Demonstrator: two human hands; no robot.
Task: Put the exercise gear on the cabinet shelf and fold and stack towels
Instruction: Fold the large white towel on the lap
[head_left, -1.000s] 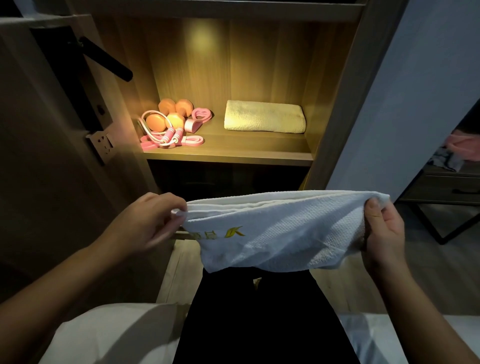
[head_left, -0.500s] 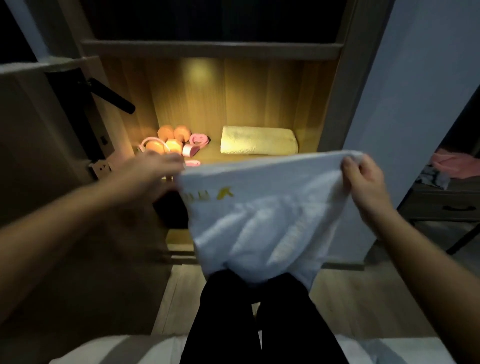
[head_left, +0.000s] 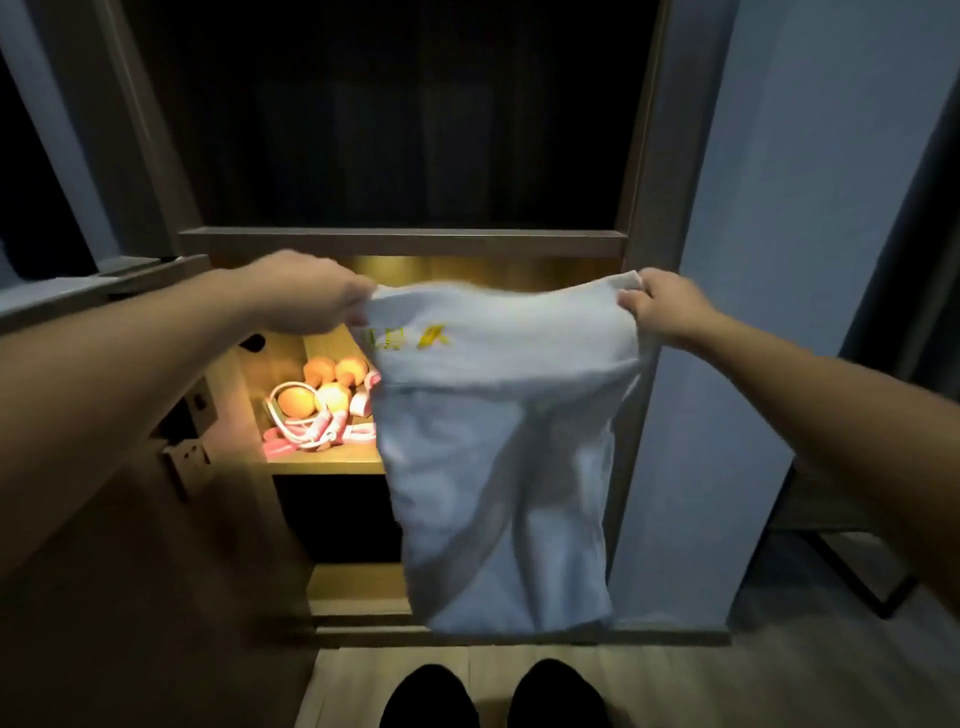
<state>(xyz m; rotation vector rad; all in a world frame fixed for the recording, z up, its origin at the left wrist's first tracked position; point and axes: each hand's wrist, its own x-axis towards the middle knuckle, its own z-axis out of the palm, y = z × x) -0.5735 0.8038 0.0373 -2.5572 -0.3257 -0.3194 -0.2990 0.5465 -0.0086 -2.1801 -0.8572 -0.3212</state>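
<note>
White towel (head_left: 498, 467) is hanging before the lit cabinet shelf (head_left: 322, 466), covering its right half; my left hand (head_left: 311, 296) and right hand (head_left: 662, 306) are pinching its top corners, exercise gear (head_left: 311, 410) lying left.

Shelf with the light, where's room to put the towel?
Only a thin bare strip of the lit shelf shows, in front of the exercise gear, which crowds its left. The rest hides behind the held white towel.

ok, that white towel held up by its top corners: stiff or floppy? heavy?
Likely floppy: the towel hangs in loose folds below the left hand and right hand. Probably light for its size: pinches at two corners alone carry it.
</note>
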